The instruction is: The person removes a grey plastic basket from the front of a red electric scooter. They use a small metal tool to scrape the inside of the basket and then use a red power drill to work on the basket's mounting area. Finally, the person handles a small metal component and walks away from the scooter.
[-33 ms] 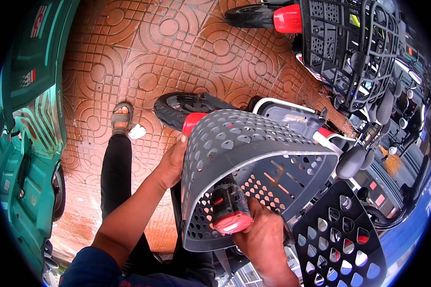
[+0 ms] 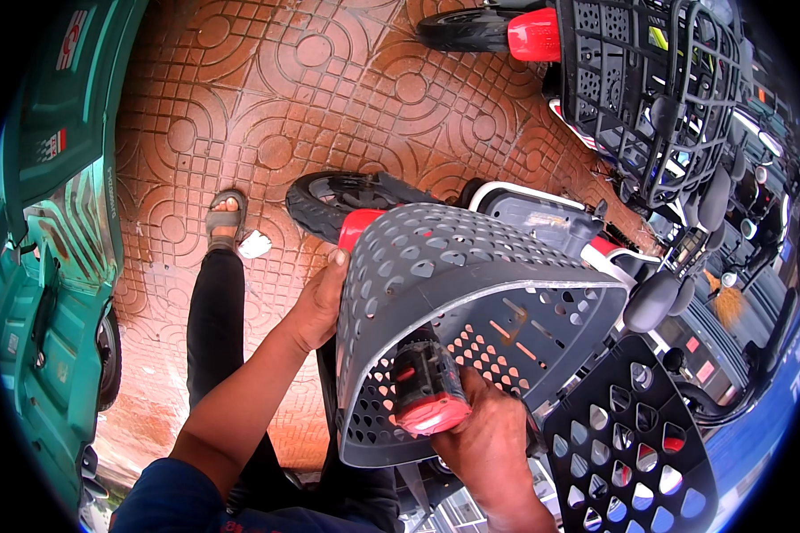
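At the centre of the head view, a grey plastic basket (image 2: 444,293) sits at the front of a scooter, its mouth turned toward the lower edge of the frame. As far as the work shows, the basket appears to be in position, but it does not look finished: a power tool (image 2: 422,382) is inside it, and its tip is hidden, so I cannot tell whether any fastener is in place or how many remain. The right hand (image 2: 489,426), right of the tool, is closed round its grip; the left hand (image 2: 316,306), well apart from it, rests against the basket's outer left side, thumb showing, the other fingers hidden, so how firmly it holds cannot be told. The basket is a curved shell of stiff matte plastic, pierced with teardrop holes and bordered by a smooth, pale-edged rim. A flat black panel (image 2: 662,391) with larger teardrop holes lies at the lower right of the frame. The tool has a dark, scuffed body and a red, rounded end. Left of centre, a black rubber tyre (image 2: 304,209) shows beside a glossy red mudguard (image 2: 356,226), over reddish floor tiles (image 2: 329,98) moulded with rings and grids. Ribbed green bodywork (image 2: 58,191) fills the left edge; a dark lattice basket (image 2: 587,89) stands at the upper right.
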Available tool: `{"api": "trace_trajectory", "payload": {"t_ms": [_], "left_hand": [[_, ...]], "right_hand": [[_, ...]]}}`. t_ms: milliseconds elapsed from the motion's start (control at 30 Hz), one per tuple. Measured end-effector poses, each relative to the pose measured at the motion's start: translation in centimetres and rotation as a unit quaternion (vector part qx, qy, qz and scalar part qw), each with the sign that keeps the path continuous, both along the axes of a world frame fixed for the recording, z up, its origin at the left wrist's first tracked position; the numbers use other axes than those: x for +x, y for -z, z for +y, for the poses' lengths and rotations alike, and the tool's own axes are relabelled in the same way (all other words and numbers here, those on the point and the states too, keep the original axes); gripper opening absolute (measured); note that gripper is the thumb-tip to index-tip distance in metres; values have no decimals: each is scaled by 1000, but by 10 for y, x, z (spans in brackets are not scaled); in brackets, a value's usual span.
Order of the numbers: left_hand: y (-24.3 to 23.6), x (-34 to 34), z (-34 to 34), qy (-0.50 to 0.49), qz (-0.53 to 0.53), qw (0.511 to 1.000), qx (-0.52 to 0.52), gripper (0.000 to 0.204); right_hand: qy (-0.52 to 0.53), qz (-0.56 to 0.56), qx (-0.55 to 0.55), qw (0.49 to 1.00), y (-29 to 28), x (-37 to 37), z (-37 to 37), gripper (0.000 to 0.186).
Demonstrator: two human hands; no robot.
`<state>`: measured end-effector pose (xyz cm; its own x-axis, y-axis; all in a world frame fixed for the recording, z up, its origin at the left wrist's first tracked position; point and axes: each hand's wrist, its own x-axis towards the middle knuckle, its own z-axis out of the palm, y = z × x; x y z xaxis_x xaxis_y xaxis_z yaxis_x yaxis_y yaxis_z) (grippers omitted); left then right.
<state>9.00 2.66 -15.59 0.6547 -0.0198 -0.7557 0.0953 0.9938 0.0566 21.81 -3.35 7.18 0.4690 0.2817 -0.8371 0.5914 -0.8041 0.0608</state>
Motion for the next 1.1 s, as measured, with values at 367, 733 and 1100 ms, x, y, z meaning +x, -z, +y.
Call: {"api": "trace_trajectory", "payload": {"t_ms": [367, 733, 1100], "left_hand": [[-5, 1, 3, -3, 7, 1000, -1, 79], [3, -1, -2, -4, -25, 999, 21, 77], [33, -4, -22, -51, -43, 997, -49, 74]], "right_hand": [[-26, 12, -1, 1000, 4, 1, -5, 55], [-37, -26, 67, 997, 10, -1, -15, 29], [-22, -41, 60, 997, 15, -2, -13, 28]]}}
